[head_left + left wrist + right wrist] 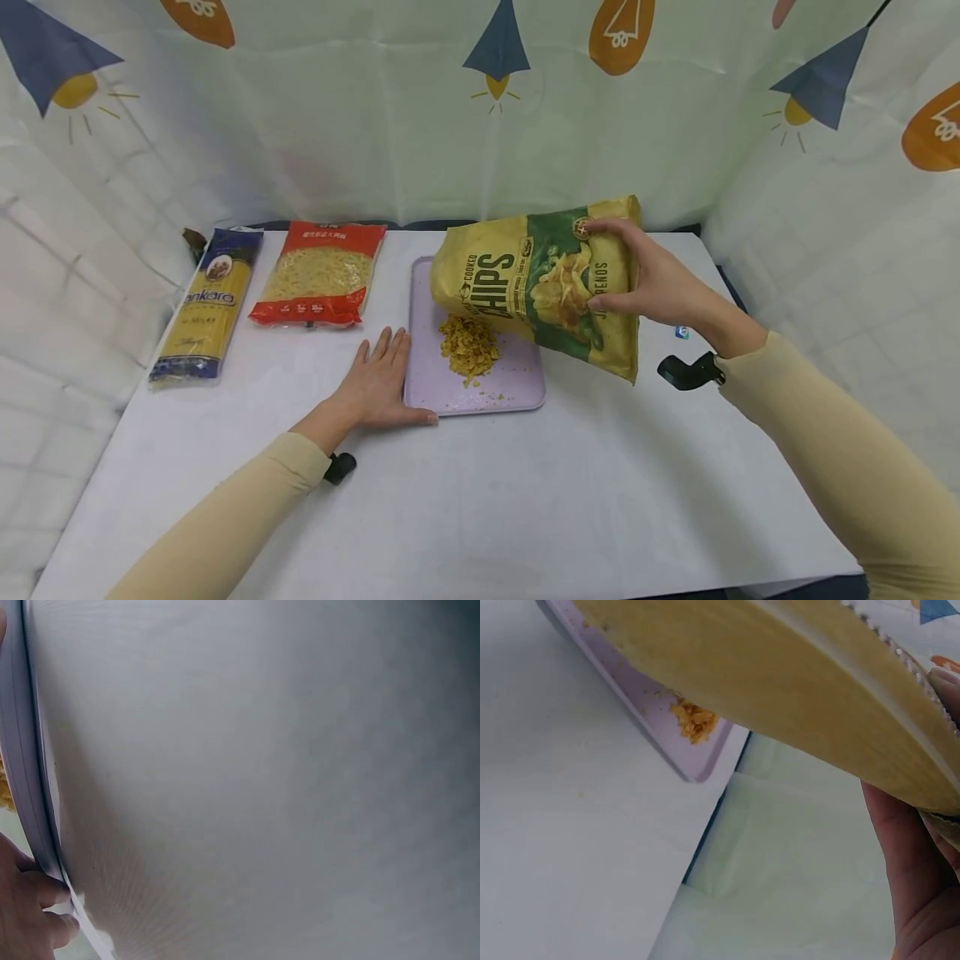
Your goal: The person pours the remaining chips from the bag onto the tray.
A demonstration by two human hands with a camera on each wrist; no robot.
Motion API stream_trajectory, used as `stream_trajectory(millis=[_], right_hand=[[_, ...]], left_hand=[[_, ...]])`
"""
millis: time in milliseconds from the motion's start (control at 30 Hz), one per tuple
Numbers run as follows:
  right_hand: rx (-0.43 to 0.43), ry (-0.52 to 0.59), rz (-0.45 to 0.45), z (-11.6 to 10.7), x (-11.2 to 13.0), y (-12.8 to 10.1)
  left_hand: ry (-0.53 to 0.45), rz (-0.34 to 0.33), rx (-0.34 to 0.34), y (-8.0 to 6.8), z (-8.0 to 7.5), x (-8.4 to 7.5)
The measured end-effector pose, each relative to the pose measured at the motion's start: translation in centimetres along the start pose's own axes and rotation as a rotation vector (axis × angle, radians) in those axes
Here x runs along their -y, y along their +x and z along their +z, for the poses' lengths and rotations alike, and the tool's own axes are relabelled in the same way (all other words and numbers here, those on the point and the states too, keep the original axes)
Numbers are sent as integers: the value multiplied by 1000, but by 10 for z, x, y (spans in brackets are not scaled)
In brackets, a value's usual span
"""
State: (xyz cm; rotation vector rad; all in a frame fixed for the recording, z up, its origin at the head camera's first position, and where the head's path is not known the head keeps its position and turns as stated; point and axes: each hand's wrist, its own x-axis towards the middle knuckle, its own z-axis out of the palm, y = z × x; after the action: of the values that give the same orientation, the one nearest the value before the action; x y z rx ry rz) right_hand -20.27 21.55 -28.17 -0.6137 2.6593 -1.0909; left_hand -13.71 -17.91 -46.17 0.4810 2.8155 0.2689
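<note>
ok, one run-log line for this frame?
right hand: holds tilted chips bag | left hand: flat at lilac tray edge | chip crumbs: piled on tray

From the head we look down across the table (480, 500), our wrist views sit close, all sharing the tray (517, 387).

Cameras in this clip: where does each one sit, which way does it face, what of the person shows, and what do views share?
Head: worn on the head, looking forward and down at the table; both sleeved arms show, left hand flat at the tray, right hand gripping the chips bag.
Left wrist: low over the tabletop, facing the tray's edge; only fingertips show.
Right wrist: under the bag, looking along it; palm and fingers show.
Shared: tray and spilled chips appear in head and right wrist views.
</note>
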Motion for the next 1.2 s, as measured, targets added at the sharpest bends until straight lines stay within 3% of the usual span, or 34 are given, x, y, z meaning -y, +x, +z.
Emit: stream_trajectory(millis=[767, 1200], right_hand=[[-5, 5, -72, 2, 3, -23], [67, -25, -112, 3, 6, -26]], left_hand=[[8, 9, 8, 1, 2, 2], [10, 32, -14, 0, 2, 4]])
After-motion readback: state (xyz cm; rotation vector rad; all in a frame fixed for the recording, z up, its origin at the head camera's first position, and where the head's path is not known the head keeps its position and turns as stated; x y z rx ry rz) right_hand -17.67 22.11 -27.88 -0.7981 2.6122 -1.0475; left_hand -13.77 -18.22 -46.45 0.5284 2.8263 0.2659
